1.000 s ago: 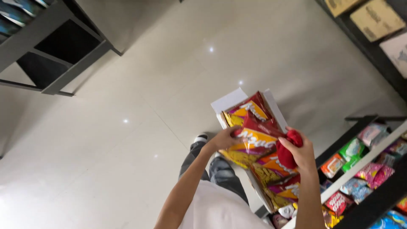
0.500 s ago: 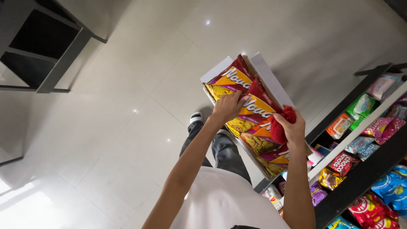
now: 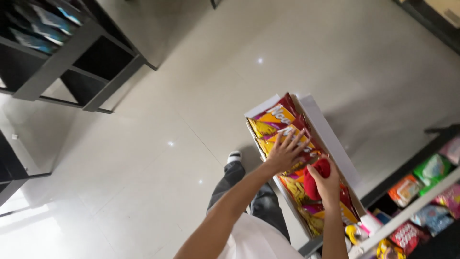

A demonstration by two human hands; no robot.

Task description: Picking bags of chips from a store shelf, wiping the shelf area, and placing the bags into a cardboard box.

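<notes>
Snack bags in glossy yellow, orange and dark red foil (image 3: 282, 125) fill a long white cardboard box (image 3: 330, 141) that sits directly beneath both hands, slanting from beyond the fingertips back toward the person's body. The left hand (image 3: 285, 152) lies flat on the bags near the box's middle, fingers spread wide and pressing on the top of one packet; it grips nothing that I can make out. The right hand (image 3: 330, 184), just beside it and nearer the body, is closed around a soft red object (image 3: 314, 180), perhaps a cloth or a pouch; its exact kind is too blurred to tell.

As for progress, the box looks nearly full: bags lie overlapping along its whole length, from the far end past the left hand down to the near end below the right wrist. None is lifted clear of the box at this instant.

To the right of the hands, a dark shelf rack (image 3: 412, 206) carries more packets in green, pink and red (image 3: 433, 168). Far off to the left stands a grey metal shelving unit (image 3: 62, 62) on the pale glossy tiled floor (image 3: 158, 158).
</notes>
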